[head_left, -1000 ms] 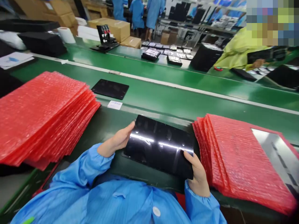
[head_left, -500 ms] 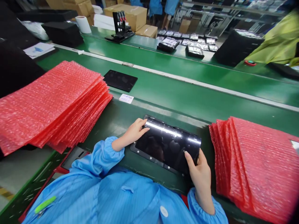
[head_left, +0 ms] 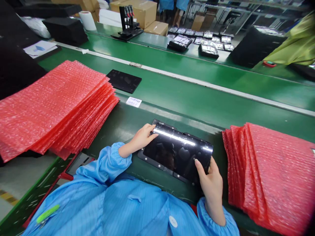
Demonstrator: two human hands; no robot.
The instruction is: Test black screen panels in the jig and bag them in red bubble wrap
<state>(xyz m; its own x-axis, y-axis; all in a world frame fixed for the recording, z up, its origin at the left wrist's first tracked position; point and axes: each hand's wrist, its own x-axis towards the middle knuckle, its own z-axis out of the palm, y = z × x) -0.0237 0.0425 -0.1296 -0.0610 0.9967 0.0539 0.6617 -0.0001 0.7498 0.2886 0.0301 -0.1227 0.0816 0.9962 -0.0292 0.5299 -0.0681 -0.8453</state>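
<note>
A glossy black screen panel [head_left: 176, 155] is between my hands, close in front of me. Beneath it lies a thin dark plate [head_left: 149, 160] with white dots along its near edge. My left hand [head_left: 140, 139] pinches the panel's upper left corner between thumb and fingers. On the right side, my right hand [head_left: 212, 180] grips the edge, thumb on the glossy face and fingers behind. A bright light streak reflects across the panel's upper part. Whether the panel touches the plate all over, I cannot tell.
Red bubble-wrap bags are stacked at left [head_left: 56, 108] and right [head_left: 280, 173]. Another black panel [head_left: 124, 81] lies on the green belt [head_left: 187, 95], near a handwritten label [head_left: 133, 102]. Beyond stand a black fixture [head_left: 126, 24], cardboard boxes [head_left: 137, 11] and a person's yellow sleeve [head_left: 295, 46].
The black panel on the belt has shifted slightly left relative to the label. The camera view has tilted a little. Both hands keep their hold on the screen panel.
</note>
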